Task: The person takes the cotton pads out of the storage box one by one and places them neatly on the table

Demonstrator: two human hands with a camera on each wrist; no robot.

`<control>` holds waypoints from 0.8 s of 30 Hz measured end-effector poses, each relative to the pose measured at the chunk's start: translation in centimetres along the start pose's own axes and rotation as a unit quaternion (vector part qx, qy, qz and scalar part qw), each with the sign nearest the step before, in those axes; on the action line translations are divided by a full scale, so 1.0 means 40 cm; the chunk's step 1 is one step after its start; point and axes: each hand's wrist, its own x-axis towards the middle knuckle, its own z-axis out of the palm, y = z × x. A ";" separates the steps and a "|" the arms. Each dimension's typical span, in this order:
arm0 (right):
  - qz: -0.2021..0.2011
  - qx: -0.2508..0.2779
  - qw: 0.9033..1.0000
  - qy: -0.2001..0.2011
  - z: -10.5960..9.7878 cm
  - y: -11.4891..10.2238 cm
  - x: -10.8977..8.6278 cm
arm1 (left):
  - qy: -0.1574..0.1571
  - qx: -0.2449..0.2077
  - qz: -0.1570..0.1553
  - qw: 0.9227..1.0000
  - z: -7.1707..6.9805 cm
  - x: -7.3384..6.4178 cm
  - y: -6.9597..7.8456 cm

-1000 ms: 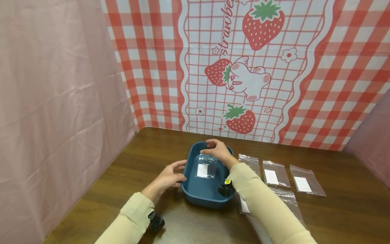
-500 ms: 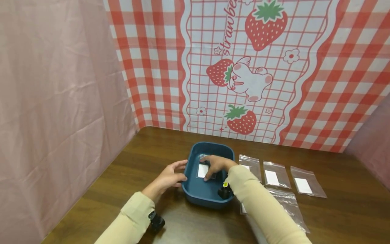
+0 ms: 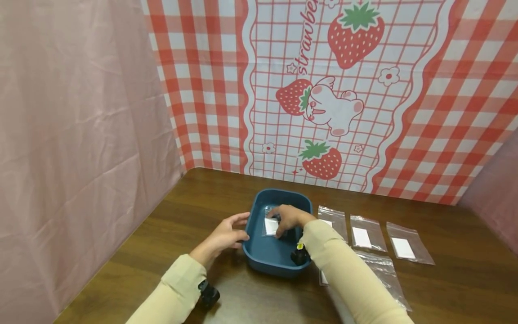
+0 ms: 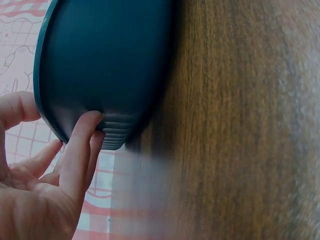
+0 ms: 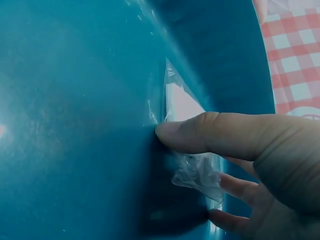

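A blue rectangular tub (image 3: 267, 265) stands on the table. My left hand (image 3: 224, 234) holds its left wall, with the thumb over the rim and other fingertips against the ribbed outside, as the left wrist view shows. Inside the tub lies a clear zip bag (image 3: 270, 227) with a flat white piece (image 5: 182, 105) in it. My right hand (image 3: 289, 218) reaches down into the tub and pinches this bag between thumb (image 5: 182, 136) and fingers. The plastic is crumpled there, and the hand covers the bag's right part.
Right of the tub lie more zip bags with white pieces, such as one bag (image 3: 372, 243) and another bag (image 3: 421, 245). A larger clear bag (image 3: 390, 276) is partly under the right sleeve (image 3: 344, 270). A checked strawberry cloth (image 3: 218, 112) hangs behind the table (image 3: 162, 234).
My right hand has moved from the tub's far end down onto the bag and closed on it. The bag has bunched up slightly. My left hand stays on the tub wall.
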 end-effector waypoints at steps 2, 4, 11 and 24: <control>-0.006 -0.004 1.000 0.014 -0.001 -0.002 -0.002 | 0.000 -0.001 0.000 1.000 0.000 -0.001 0.001; -0.010 0.001 1.000 0.027 0.000 -0.002 -0.004 | 0.001 0.002 -0.001 1.000 0.000 -0.002 0.002; -0.015 0.016 0.998 0.064 0.001 0.010 0.001 | 0.002 0.001 -0.004 1.000 0.001 -0.002 0.002; -0.013 0.086 0.990 0.115 -0.021 0.001 -0.004 | 0.009 0.009 -0.013 1.000 0.005 -0.007 0.010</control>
